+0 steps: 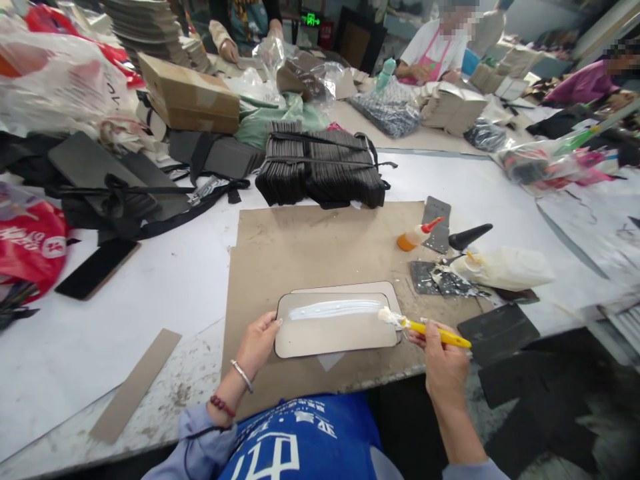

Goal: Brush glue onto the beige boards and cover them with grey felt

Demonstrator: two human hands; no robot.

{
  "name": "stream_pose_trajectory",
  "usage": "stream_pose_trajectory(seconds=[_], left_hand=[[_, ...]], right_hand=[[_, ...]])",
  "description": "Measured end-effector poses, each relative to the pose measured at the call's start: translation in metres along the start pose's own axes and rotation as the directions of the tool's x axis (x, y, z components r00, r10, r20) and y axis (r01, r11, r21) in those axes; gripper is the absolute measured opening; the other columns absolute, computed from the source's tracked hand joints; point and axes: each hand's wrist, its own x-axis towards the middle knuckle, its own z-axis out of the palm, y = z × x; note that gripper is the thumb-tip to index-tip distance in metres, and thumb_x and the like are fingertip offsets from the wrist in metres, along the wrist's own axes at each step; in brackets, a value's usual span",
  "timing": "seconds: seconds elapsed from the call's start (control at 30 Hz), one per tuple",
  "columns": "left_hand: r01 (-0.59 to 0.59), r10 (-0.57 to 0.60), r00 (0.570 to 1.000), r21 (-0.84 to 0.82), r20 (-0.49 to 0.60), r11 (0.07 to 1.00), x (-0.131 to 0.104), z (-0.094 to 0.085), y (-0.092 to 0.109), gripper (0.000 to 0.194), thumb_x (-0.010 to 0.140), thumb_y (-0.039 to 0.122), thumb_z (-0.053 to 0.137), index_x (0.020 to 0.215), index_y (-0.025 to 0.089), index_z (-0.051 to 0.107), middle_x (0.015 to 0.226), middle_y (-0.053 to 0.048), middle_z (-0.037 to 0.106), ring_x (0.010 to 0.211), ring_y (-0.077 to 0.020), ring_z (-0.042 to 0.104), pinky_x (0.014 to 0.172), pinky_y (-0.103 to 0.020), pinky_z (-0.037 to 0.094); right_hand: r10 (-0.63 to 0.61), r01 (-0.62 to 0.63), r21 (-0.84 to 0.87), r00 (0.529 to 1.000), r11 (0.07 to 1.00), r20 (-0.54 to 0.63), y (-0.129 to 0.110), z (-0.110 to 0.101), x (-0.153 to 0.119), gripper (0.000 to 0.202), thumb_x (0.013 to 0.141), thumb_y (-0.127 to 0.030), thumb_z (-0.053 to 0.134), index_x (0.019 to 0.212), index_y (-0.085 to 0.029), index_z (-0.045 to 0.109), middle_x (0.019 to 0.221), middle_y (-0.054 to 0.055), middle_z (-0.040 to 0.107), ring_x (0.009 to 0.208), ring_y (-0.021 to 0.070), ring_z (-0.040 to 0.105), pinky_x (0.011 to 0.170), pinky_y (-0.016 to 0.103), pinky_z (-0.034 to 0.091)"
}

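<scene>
My right hand (445, 363) is closed around a yellow-handled brush (435, 331), whose bristles are coated in white paste. The brush tip rests at the right end of a white glue streak (335, 308) on a beige panel (335, 337) with rounded corners and a dark edge. With thumb and fingers, my left hand (257, 343) grips the panel's left edge. Beneath it, a second similar panel (393, 291) shows at the top and right. Both lie on a brown cardboard sheet (280, 247).
Behind the cardboard stands a strapped bundle of black pieces (320, 167). To the right are a small orange-liquid bottle (413, 238), a white glue bottle (510, 267) and a black cone-shaped piece (470, 237). A phone (97, 269) lies left. Co-workers sit across the table.
</scene>
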Motion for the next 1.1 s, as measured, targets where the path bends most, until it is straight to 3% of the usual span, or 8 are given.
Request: stream_pose_trajectory(seconds=[0.1, 0.2, 0.3, 0.47, 0.6, 0.77, 0.93, 1.1], left_hand=[[0.016, -0.017, 1.0, 0.026, 0.019, 1.0, 0.001, 0.005, -0.008, 0.032, 0.063, 0.044, 0.058, 0.078, 0.016, 0.059, 0.066, 0.0, 0.062, 0.065, -0.0159, 0.056, 0.059, -0.026, 0.046], [0.054, -0.058, 0.995, 0.041, 0.078, 0.998, 0.0, 0.009, -0.015, 0.028, 0.063, 0.041, 0.059, 0.075, 0.016, 0.058, 0.065, 0.0, 0.061, 0.066, -0.0166, 0.057, 0.058, -0.026, 0.046], [0.092, -0.088, 0.985, -0.021, 0.147, 0.996, -0.002, 0.01, -0.014, 0.026, 0.062, 0.037, 0.06, 0.076, 0.015, 0.057, 0.067, 0.0, 0.063, 0.068, -0.0169, 0.058, 0.062, -0.027, 0.047], [0.067, -0.06, 0.99, -0.054, 0.126, 0.996, -0.002, 0.009, -0.013, 0.025, 0.061, 0.036, 0.061, 0.074, 0.016, 0.057, 0.067, 0.0, 0.063, 0.07, -0.0172, 0.058, 0.063, -0.027, 0.046], [0.073, -0.075, 0.993, 0.03, 0.087, 0.997, -0.002, 0.009, -0.018, 0.023, 0.064, 0.037, 0.058, 0.075, 0.017, 0.057, 0.058, 0.002, 0.059, 0.06, -0.0157, 0.056, 0.053, -0.024, 0.043], [0.055, -0.059, 0.994, 0.046, 0.088, 0.997, -0.002, 0.009, -0.021, 0.024, 0.065, 0.037, 0.057, 0.079, 0.018, 0.058, 0.062, 0.001, 0.062, 0.059, -0.0154, 0.056, 0.051, -0.023, 0.042], [0.092, -0.088, 0.988, -0.022, 0.128, 0.996, -0.003, 0.008, -0.018, 0.026, 0.065, 0.034, 0.056, 0.084, 0.017, 0.056, 0.068, 0.0, 0.064, 0.061, -0.0155, 0.058, 0.055, -0.025, 0.045], [0.124, -0.119, 0.985, -0.032, 0.125, 0.992, -0.005, 0.009, -0.013, 0.025, 0.066, 0.031, 0.057, 0.086, 0.017, 0.056, 0.065, 0.001, 0.063, 0.057, -0.0141, 0.057, 0.054, -0.026, 0.046]], right_hand=[[0.026, -0.029, 0.018, 0.987, 0.999, 0.156, -0.017, 0.029, -0.043, 0.04, 0.073, -0.051, 0.059, 0.092, -0.016, 0.057, 0.07, 0.003, 0.065, 0.063, 0.0172, 0.063, 0.061, 0.029, 0.052], [0.099, -0.137, 0.079, 0.925, 0.988, 0.366, -0.021, 0.071, -0.088, 0.039, 0.075, -0.051, 0.058, 0.091, -0.016, 0.056, 0.07, 0.003, 0.066, 0.062, 0.0166, 0.063, 0.062, 0.03, 0.053], [0.146, -0.21, 0.093, 0.877, 0.973, 0.458, -0.009, 0.093, -0.104, 0.04, 0.073, -0.052, 0.059, 0.087, -0.016, 0.056, 0.066, 0.002, 0.065, 0.059, 0.0168, 0.062, 0.061, 0.03, 0.053], [0.076, -0.071, -0.034, 0.981, 0.997, 0.178, 0.013, 0.054, -0.048, 0.049, 0.064, -0.057, 0.063, 0.089, -0.015, 0.057, 0.062, 0.002, 0.064, 0.056, 0.0184, 0.061, 0.064, 0.033, 0.051], [-0.126, 0.128, -0.206, 0.992, 0.97, 0.023, 0.008, 0.014, -0.002, 0.045, 0.068, -0.058, 0.057, 0.086, -0.017, 0.058, 0.063, 0.003, 0.062, 0.06, 0.02, 0.061, 0.07, 0.037, 0.049], [-0.444, 0.445, -0.321, 0.892, 0.836, 0.083, -0.001, 0.017, -0.016, 0.03, 0.071, -0.051, 0.056, 0.075, -0.022, 0.063, 0.081, 0.007, 0.061, 0.085, 0.0221, 0.056, 0.087, 0.042, 0.041], [-0.441, 0.507, -0.224, 0.851, 0.832, 0.285, -0.005, 0.033, -0.045, 0.019, 0.076, -0.04, 0.056, 0.081, -0.024, 0.065, 0.082, 0.006, 0.062, 0.083, 0.0202, 0.056, 0.086, 0.039, 0.044], [-0.49, 0.535, -0.265, 0.843, 0.802, 0.221, -0.002, 0.033, -0.024, 0.02, 0.077, -0.039, 0.055, 0.083, -0.023, 0.065, 0.086, 0.007, 0.06, 0.086, 0.0205, 0.055, 0.088, 0.041, 0.043]])
